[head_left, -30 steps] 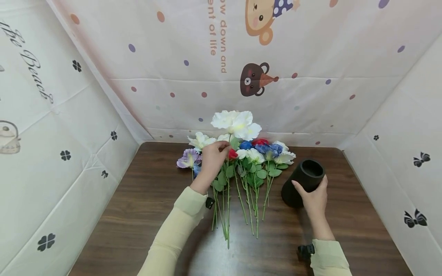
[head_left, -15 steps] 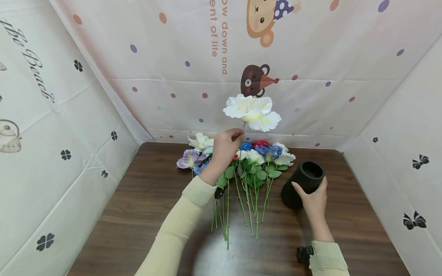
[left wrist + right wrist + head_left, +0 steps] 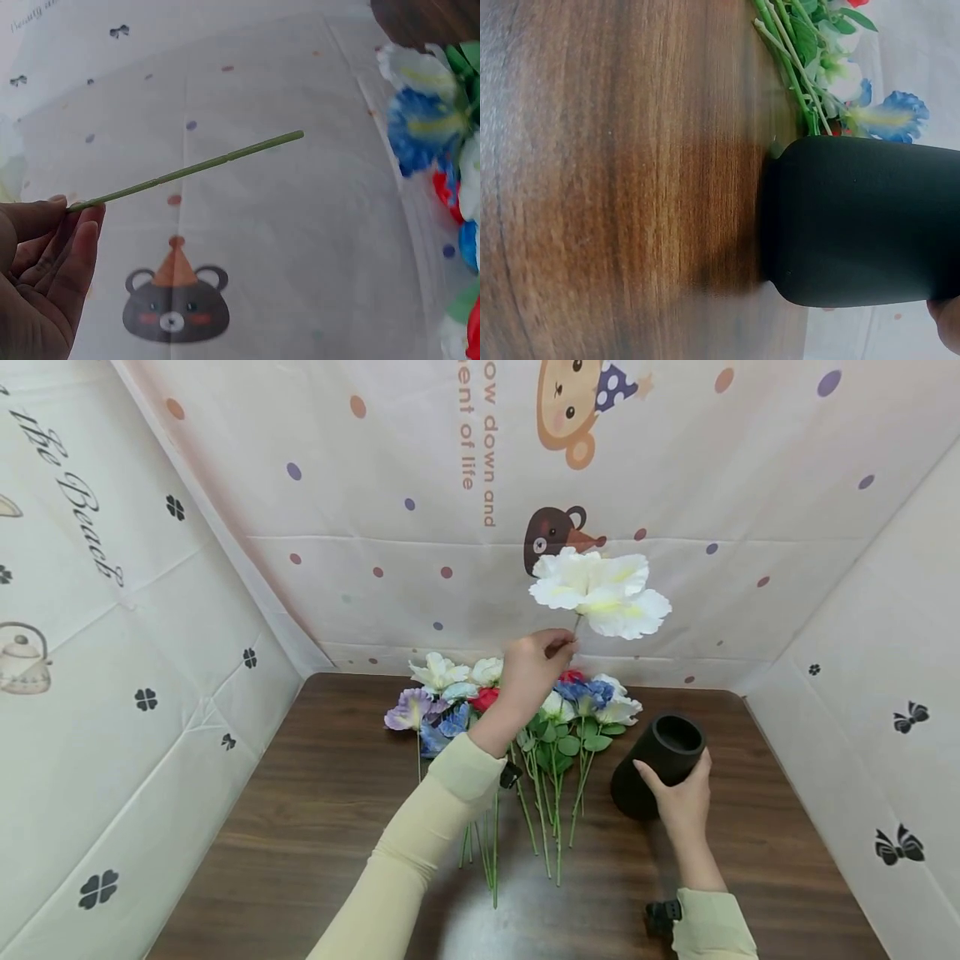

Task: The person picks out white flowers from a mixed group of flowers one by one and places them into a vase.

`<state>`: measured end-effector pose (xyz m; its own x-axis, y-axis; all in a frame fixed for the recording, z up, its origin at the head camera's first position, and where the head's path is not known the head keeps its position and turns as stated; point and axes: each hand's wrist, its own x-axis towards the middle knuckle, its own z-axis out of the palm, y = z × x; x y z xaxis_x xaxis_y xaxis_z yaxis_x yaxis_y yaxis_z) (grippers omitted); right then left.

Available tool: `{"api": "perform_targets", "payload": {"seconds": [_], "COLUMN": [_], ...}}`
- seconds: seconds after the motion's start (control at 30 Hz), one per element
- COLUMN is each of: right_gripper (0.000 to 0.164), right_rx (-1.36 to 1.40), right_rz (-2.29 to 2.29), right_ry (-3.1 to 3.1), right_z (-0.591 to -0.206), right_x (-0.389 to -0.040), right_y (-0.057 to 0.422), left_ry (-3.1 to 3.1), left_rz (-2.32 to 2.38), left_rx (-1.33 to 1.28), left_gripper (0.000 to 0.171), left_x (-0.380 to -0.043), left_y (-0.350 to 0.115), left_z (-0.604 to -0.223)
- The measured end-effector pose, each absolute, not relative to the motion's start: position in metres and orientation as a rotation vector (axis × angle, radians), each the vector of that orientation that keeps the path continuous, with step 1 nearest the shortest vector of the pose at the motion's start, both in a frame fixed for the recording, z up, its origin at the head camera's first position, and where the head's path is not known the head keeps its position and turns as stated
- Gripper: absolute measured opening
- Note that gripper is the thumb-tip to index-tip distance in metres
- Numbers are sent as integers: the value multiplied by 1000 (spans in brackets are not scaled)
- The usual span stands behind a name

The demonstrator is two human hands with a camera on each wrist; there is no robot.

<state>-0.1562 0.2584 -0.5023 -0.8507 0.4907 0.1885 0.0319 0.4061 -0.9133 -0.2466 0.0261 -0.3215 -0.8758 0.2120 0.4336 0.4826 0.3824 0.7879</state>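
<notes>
1. Black vase is stood upright on the brown wood-grain table, near the right edge, toward the far right corner. Mouth faces up, dark interior seen, bottom not made out.
2. Vase is gripped by the right hand, thumb laid across one side, fingers wrapped around the other. Base is seen touching the table in the right wrist view.
3. White flower is held up in the air by the left hand, stem pinched between thumb and fingertips, not far below the blossom. Lower stem end is left free. Flower is above the table's far edge, apart from the vase.
4. Flower pile is laid along the middle of the far edge: white, red, blue and purple heads by that edge, leaves among them, green stems pointed away from it. Partly hidden by the left forearm.
5. Table is enclosed by printed cloths: back cloth with bears, dots, lettering; left cloth with clovers, teapot, script; right cloth with bows.
6. Pale yellow sleeves are worn.
</notes>
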Motion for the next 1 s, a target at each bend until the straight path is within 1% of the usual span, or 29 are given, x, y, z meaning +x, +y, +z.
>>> {"api": "perform_targets", "payload": {"seconds": [0.13, 0.33, 0.57, 0.87, 1.0], "right_gripper": [101, 101, 95, 96, 96], "right_rx": [-449, -443, -367, -368, -362], "right_rz": [1441, 1453, 1421, 1433, 1418], "right_ry": [-2239, -2244, -2206, -2225, -2225], "right_z": [-502, -502, -506, -506, -507], "right_x": [-156, -154, -155, -154, -155], "right_y": [259, 260, 261, 260, 260], "left_ry": [-2370, -2285, -2286, -2336, -2308], "left_rz": [-1496, -1339, -1319, -1191, -1258], "left_rx": [-649, -777, -849, -919, -947], "left_gripper": [20, 18, 20, 23, 24], "left_x": [-244, -235, -225, -212, -209], "left_y": [40, 60, 83, 108, 115], "left_z": [-318, -318, -320, -318, -318]}}
